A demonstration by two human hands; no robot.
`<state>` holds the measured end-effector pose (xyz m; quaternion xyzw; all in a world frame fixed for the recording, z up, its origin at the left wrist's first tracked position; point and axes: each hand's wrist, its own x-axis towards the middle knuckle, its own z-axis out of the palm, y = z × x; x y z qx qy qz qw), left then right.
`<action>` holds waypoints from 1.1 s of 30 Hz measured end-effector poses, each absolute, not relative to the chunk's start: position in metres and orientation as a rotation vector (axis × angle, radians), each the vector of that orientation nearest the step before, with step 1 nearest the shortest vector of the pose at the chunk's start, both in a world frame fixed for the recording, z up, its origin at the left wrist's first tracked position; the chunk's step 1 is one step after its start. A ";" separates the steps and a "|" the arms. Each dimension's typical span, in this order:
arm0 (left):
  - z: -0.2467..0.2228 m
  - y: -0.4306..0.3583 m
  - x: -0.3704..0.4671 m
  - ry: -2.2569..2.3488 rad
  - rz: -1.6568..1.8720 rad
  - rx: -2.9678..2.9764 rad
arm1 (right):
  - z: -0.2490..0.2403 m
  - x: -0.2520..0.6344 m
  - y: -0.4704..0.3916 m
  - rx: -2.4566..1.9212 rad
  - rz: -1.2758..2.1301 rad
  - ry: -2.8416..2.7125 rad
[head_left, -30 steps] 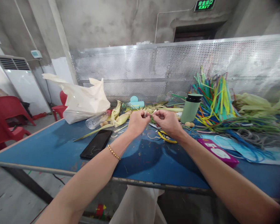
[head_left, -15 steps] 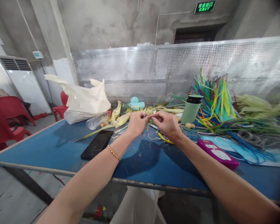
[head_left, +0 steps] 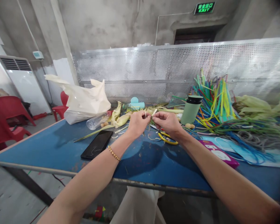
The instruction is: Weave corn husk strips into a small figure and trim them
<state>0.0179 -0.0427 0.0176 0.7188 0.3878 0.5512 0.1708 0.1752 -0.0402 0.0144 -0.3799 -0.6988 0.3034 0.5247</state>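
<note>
Above the middle of the blue table [head_left: 58, 152], my left hand [head_left: 139, 123] and my right hand [head_left: 166, 123] meet with fingertips almost touching. Both are closed in a pinch on a thin, pale green corn husk strip [head_left: 154, 111]; most of it is hidden by the fingers. Yellow-handled scissors [head_left: 169, 140] lie below my right hand, partly covered by it. Just left of my left hand rest peeled corn husks [head_left: 122, 119], and more loose husk pieces lie behind the fingers.
A black phone [head_left: 96, 144], a clear bottle [head_left: 98, 120] and a white plastic bag [head_left: 86, 101] are on the left. To the right stand a green tumbler [head_left: 191, 109], a bundle of coloured strips [head_left: 220, 99] and a magenta box [head_left: 219, 154]. A perforated metal panel [head_left: 126, 71] runs behind.
My right hand has shifted slightly and its fingers have changed their pinch. A pale strip now sticks up between the hands, and more of the yellow scissor handles shows.
</note>
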 end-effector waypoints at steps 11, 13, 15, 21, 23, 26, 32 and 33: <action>0.017 -0.041 0.017 1.021 1.619 1.910 | 0.016 0.174 -0.041 -0.824 0.918 -1.510; 0.018 -0.042 0.018 1.028 1.612 1.900 | 0.017 0.174 -0.042 -0.817 0.920 -1.500; 0.019 -0.042 0.018 1.040 1.607 1.894 | 0.017 0.173 -0.043 -0.815 0.917 -1.491; 0.019 -0.043 0.019 1.058 1.571 1.872 | 0.016 0.171 -0.043 -0.851 0.883 -1.476; 0.019 -0.042 0.019 1.058 1.564 1.869 | 0.015 0.170 -0.043 -0.864 0.858 -1.484; 0.018 -0.040 0.018 1.057 1.554 1.883 | 0.015 0.170 -0.043 -0.879 0.794 -1.513; 0.017 -0.039 0.016 1.049 1.547 1.914 | 0.014 0.170 -0.042 -0.909 0.664 -1.574; 0.017 -0.039 0.016 1.050 1.546 1.924 | 0.014 0.170 -0.042 -0.914 0.648 -1.579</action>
